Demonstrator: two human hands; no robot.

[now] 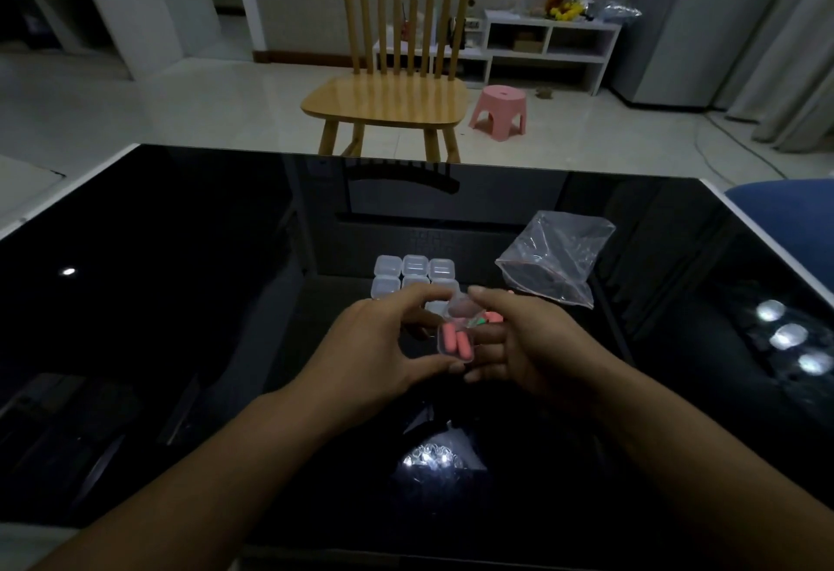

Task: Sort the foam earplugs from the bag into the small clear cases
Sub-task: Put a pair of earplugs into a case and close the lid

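Above the black tabletop point(180, 299), the left hand point(379, 344) and right hand point(523, 344) together pinch an open clear case point(456, 341) holding two pink earplugs point(456, 342); the plastic bag point(555, 256) lies nearby.

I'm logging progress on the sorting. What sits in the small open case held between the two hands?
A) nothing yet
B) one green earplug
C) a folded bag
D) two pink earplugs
D: two pink earplugs lie side by side in the open case that the left hand and right hand hold.
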